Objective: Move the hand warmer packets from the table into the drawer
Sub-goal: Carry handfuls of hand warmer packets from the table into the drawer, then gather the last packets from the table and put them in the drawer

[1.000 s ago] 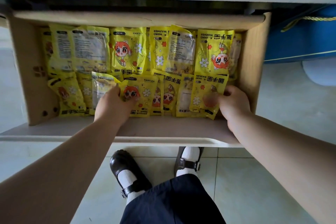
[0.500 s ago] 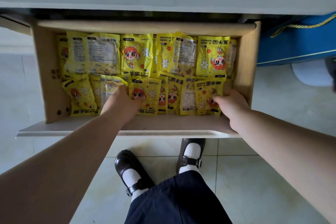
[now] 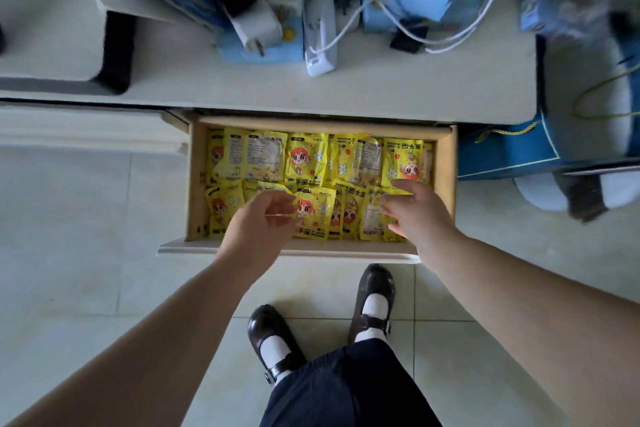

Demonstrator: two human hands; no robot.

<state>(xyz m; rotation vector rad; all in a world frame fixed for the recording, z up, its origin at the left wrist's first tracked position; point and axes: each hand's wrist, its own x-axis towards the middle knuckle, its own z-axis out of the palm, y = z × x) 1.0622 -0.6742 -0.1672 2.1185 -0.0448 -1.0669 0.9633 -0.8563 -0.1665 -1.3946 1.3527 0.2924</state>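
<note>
Drawer (image 3: 445, 177) pulled out at frame centre, under the worktop (image 3: 381, 87), packed with yellow hand warmer packets (image 3: 304, 158) in two rows. My left hand (image 3: 258, 224) hangs over the front row, fingers loosely curled, gripping nothing. My right hand (image 3: 420, 215), right of centre, fingers spread apart, empty.

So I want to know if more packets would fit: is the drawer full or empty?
Nearly full. The drawer is pulled open and yellow packets cover its floor in two overlapping rows; no bare bottom shows.
</note>
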